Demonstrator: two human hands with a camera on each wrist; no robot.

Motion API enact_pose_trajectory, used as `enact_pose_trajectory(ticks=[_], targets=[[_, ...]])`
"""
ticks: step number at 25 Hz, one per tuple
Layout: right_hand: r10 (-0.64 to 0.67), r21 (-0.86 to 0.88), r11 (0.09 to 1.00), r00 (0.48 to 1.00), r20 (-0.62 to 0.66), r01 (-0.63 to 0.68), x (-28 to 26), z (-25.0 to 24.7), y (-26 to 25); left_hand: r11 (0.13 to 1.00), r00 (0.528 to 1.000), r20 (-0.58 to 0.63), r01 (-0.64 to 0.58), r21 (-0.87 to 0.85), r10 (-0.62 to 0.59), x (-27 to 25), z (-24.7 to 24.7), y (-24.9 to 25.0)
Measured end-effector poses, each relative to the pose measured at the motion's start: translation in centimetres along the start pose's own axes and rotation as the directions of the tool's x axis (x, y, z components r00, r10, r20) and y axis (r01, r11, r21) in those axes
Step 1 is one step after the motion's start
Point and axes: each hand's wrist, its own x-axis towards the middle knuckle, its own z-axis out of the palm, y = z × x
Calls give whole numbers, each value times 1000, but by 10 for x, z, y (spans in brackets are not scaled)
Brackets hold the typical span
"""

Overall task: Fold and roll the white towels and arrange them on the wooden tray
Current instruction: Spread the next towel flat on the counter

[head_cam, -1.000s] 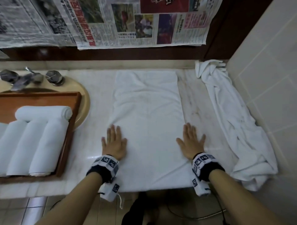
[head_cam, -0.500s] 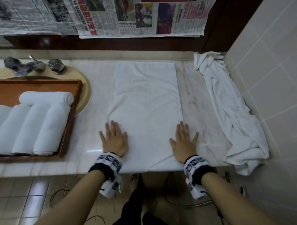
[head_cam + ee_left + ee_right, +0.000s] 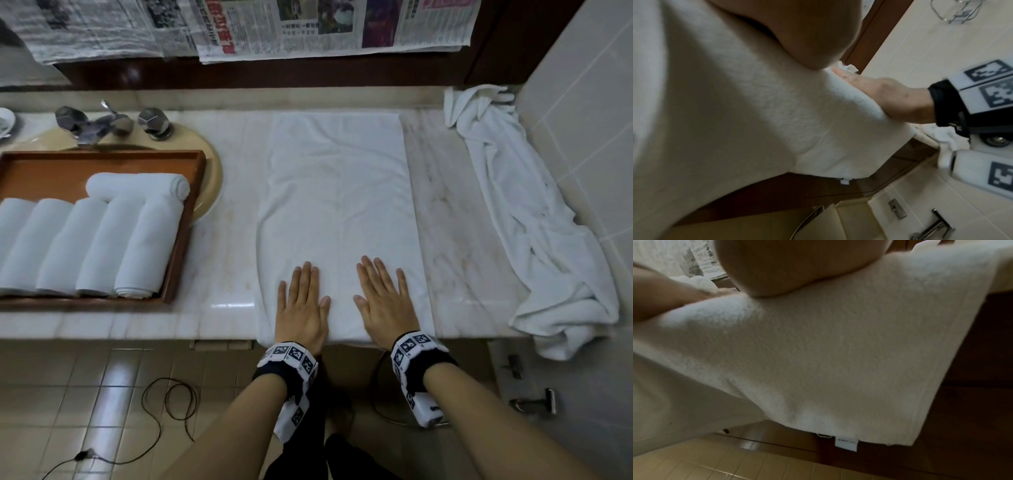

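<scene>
Fluffy terry towel (image 3: 339, 205); glossy marble counter (image 3: 226, 260); wood tray (image 3: 181, 240).

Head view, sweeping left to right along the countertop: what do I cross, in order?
wooden tray with rolled towels → bare marble counter → flat towel under left hand, then right hand → crumpled towel → tiled wall.

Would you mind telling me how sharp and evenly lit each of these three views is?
Head view: dim but fairly sharp, wide-angle bending at the edges, glare on the counter near the tray. Left wrist view: the towel is soft and blurred up close; the right hand is clearer. Right wrist view: blurred overall, the left hand smeared, the towel's tag unreadable.
</scene>
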Motion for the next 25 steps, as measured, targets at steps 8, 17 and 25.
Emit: enact_pose_trajectory(ticks=[8,17,25], targets=[[-7,-4,1000,1000,-3,7,-1,3,3,994,995,-16,104,33,-103,-19,-7,-51],[-8,81,997,1000,28,6,13,-6,-53,974,979,10,202,-104,-202,-11,-23,-26],[409,69,909,912,43,-411,-2,-7,32,918,917,61,396,-29,-394,-4,-22,-58]])
